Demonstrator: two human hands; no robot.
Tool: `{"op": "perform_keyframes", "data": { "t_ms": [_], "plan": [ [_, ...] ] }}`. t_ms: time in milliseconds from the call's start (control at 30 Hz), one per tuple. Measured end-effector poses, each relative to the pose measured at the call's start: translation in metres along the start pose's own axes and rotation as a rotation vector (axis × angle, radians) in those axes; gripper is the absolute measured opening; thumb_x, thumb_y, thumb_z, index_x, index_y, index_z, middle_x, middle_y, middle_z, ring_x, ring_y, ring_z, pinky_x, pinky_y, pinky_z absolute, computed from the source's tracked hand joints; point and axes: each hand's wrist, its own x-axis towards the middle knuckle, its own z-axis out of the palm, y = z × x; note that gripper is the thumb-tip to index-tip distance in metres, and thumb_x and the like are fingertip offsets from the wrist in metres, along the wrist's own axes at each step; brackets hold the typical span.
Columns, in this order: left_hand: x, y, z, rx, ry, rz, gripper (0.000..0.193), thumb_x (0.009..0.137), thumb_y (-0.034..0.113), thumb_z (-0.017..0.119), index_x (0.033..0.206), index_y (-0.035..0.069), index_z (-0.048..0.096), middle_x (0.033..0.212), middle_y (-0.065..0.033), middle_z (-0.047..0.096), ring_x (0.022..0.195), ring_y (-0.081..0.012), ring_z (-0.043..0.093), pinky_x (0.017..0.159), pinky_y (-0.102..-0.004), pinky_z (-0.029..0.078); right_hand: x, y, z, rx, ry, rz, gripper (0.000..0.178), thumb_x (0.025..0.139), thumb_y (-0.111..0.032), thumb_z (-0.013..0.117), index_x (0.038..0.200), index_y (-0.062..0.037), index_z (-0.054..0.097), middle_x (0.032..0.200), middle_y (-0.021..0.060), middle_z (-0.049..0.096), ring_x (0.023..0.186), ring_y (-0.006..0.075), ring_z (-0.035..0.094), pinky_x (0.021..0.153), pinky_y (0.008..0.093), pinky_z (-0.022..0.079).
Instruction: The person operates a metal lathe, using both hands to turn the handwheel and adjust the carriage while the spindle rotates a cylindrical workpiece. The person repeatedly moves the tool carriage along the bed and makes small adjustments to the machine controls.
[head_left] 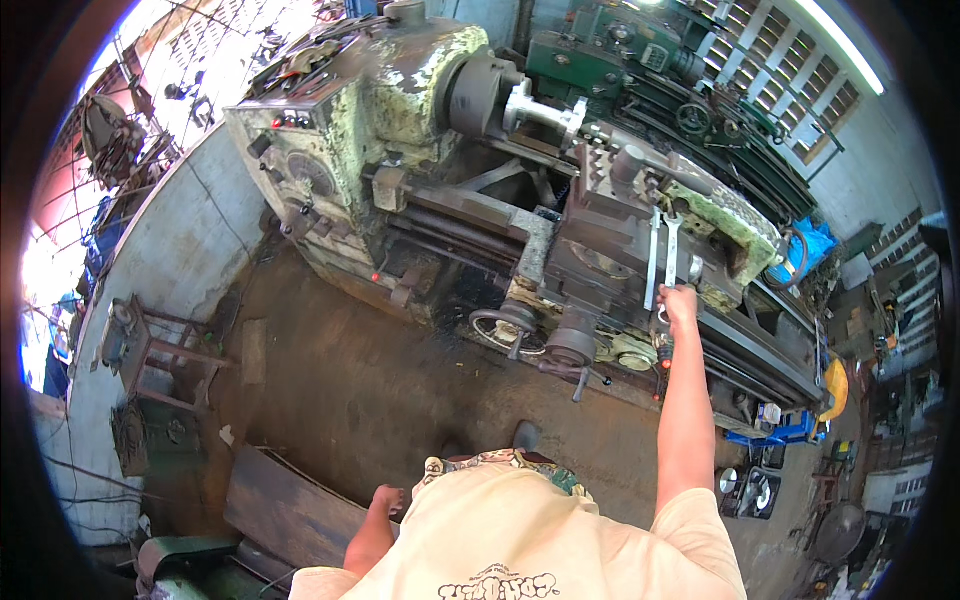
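Observation:
My right hand (678, 309) reaches forward to the lathe carriage, its fingers closed round the lower part of a long combination wrench (671, 250). The wrench's open jaw points away from me, and its ring end shows just below my fingers. Beside it on the carriage lies a second long, flat metal tool (653, 258), whose kind I cannot make out. Low at my left side hangs my left hand (390, 498), fingers loosely apart with nothing visible in them. A large worn lathe (400, 130) fills the view ahead, with a flanged metal workpiece (545, 113) at its chuck (483, 95).
A handwheel (508, 328) and levers stick out from the carriage towards me. Behind stands a green lathe (575, 65). A small metal stand (175, 355) is at the left, a dark board (290, 505) lies near my left, and a blue bag (805, 252) sits at the lathe's far end.

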Motion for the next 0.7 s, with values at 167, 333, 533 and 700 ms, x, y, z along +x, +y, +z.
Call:
{"op": "perform_keyframes", "data": {
  "t_ms": [167,333,533,700],
  "plan": [
    [0.006,-0.012,-0.01,-0.297,0.2,0.064,0.016,0.092,0.024,0.063,0.1,0.01,0.064,0.074,-0.0013,0.062,0.056,-0.0165,0.058,0.05,-0.0332,0.045,-0.046,-0.012,-0.019,0.157,0.09,-0.134,0.018,0.093,-0.015,0.061,0.081,-0.001,0.06,0.066,0.004,0.059,0.052,0.0126,0.053,0.048,0.0303,0.039],
    [0.018,0.019,-0.016,-0.305,0.291,0.172,0.03,0.087,0.023,0.067,0.109,0.002,0.064,0.081,-0.0071,0.067,0.06,-0.0173,0.063,0.049,-0.033,0.048,-0.179,-0.026,-0.015,0.503,-0.023,-0.216,0.012,0.096,-0.005,0.054,0.084,-0.0046,0.055,0.061,0.0024,0.053,0.045,0.0112,0.051,0.04,0.0257,0.041],
    [0.016,0.055,-0.021,-0.083,0.234,0.218,0.036,0.087,0.025,0.07,0.115,0.004,0.061,0.082,-0.0046,0.066,0.064,-0.0155,0.062,0.054,-0.0319,0.049,-0.269,-0.046,0.057,0.661,-0.551,0.038,0.014,0.09,-0.004,0.059,0.102,0.0021,0.056,0.063,0.0034,0.052,0.046,0.0124,0.05,0.042,0.027,0.043],
    [0.01,0.066,-0.041,-0.121,0.241,0.255,0.037,0.09,0.022,0.067,0.12,0.003,0.06,0.085,-0.0049,0.067,0.065,-0.0155,0.062,0.054,-0.0305,0.048,-0.247,-0.068,0.139,0.862,-0.618,0.177,0.019,0.099,-0.01,0.051,0.112,0.0027,0.056,0.071,0.0045,0.055,0.057,0.0141,0.053,0.049,0.028,0.045]
  ]
}}
